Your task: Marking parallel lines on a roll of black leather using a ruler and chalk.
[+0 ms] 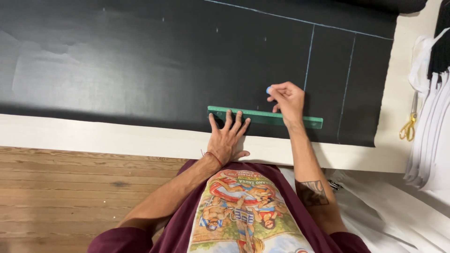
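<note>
Your left hand (228, 138) lies flat, its fingers (229, 120) spread wide and pressing down on the left end of the long green plastic ruler (265, 116); it grips nothing, only pins the ruler in place. The ruler lies level along the near edge of the large sheet of black fabric (140, 61), which is spread over the white desk (93, 136). A thin red thread bracelet (213, 157) circles your left wrist.

Your right hand (287, 99) hovers just above the ruler's middle, its fingers pinched closed on a small piece of blue tailor's chalk (268, 89) (only its tip shows past the fingertips). The chalk sits at the fabric surface just above the ruler's upper edge; whether it actually touches the cloth cannot be told.

Two pale blue chalk lines (308, 58) run down the fabric to the right of your right hand, meeting a slanting line near the far edge. At the desk's right side, yellow-handled scissors (408, 125) lie beside a stack of white fabric pieces (433, 131). A wooden plank floor (61, 192) shows at lower left, below the desk edge.
</note>
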